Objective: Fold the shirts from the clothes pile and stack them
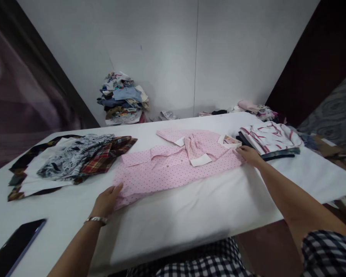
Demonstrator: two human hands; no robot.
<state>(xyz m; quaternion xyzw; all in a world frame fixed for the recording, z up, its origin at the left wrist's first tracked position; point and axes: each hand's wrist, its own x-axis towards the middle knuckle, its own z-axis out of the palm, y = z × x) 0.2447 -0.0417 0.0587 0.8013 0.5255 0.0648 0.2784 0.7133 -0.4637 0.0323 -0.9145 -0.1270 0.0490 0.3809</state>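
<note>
A pink dotted shirt (167, 173) with white cuffs and a white collar lies partly folded lengthwise across the table in front of me. Its collar points right and its hem left. My left hand (107, 200), with a bracelet at the wrist, pinches the near corner of the hem. At the collar end, my right hand (248, 155) has its fingers closed on the shirt's shoulder edge. Both sleeves are laid over the body or beyond it, and some buttons show along the front.
Left of the shirt lies a loose pile of clothes (72, 161), with a dark phone (15, 246) nearer me. Folded clothes (272, 139) are stacked at right. A tall heap of garments (123, 98) stands by the wall beyond the white table (184, 219).
</note>
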